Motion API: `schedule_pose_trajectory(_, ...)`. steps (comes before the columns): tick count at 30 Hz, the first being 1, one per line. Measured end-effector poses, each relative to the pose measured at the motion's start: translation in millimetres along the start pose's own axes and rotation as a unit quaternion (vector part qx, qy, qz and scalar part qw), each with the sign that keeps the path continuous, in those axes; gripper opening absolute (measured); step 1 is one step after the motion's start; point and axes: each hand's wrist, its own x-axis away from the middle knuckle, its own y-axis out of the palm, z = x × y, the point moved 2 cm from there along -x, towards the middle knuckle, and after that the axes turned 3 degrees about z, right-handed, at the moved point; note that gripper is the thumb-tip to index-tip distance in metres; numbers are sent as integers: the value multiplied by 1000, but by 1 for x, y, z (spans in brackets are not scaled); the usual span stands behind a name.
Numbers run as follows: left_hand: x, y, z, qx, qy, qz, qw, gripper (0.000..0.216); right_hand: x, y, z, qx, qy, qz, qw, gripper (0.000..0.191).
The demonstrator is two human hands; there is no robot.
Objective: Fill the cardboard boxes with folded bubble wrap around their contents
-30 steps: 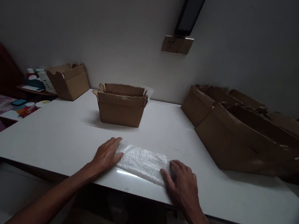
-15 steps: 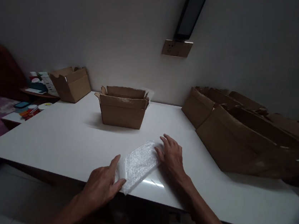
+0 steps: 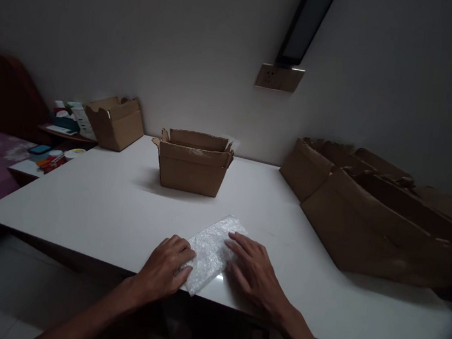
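Observation:
A flat parcel wrapped in clear bubble wrap (image 3: 213,247) lies slanted near the front edge of the white table (image 3: 95,203). My left hand (image 3: 168,269) rests on its near left end with the fingers curled over the wrap. My right hand (image 3: 253,270) lies flat on its right side, fingers stretched out on top. Behind the parcel, in the middle of the table, stands an open brown cardboard box (image 3: 194,161) with its flaps up.
A second open cardboard box (image 3: 115,122) sits at the back left corner. Several flattened and folded cartons (image 3: 371,213) are stacked along the right side. Small items (image 3: 53,158) lie on a low shelf to the left. A wall socket (image 3: 279,77) hangs above.
The parcel was turned from lying crosswise to slanted away from me. My left hand slid to its near end, and my right hand came back from the far end onto its side.

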Motion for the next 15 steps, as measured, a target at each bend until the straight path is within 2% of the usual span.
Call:
schedule_pose_trajectory(4, 3, -4, 6, 7, -15, -2, 1000, 16, 16, 1, -9, 10, -21, -18, 1000, 44)
schedule_pose_trajectory(8, 13, -8, 20, 18, -25, -20, 999, 13, 8, 19, -3, -40, -38, -3, 998, 46)
schedule_pose_trajectory(11, 24, -9, 28, 26, -17, -28, 999, 26, -8, 26, 6, -111, -59, 21, 992, 47)
schedule_pose_trajectory(15, 38, -8, 24, -8, 9, 19, 1000, 43, -9, 15, 3, -122, -70, 21, 990, 51)
